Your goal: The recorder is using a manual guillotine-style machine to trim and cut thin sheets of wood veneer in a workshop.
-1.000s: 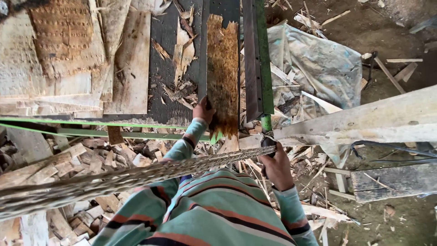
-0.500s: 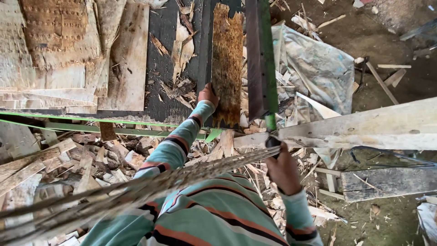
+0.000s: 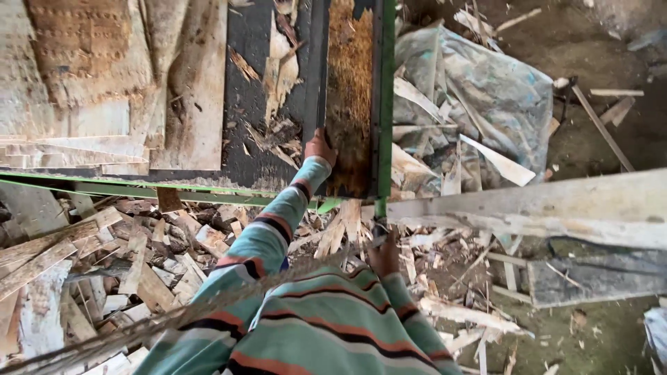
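Dark machine bed (image 3: 236, 149) w/ green frame, strewn w/ veneer scraps. Crumpled plastic sheet (image 3: 486, 97) to the right, holding wood slivers. Pale plank (image 3: 542, 205) across right side. Brown veneer strip (image 3: 349, 97) in channel betw. green rails. Left hand (image 3: 319, 147) closed on strip's near left edge. Right hand (image 3: 383, 253) wrapped round a dark handle (image 3: 379, 229) below frame.

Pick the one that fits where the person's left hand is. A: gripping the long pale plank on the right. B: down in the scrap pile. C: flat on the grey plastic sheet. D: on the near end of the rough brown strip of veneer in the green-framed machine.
D: the left hand rests against the near left edge of the rough brown strip of veneer, beside the green metal frame.
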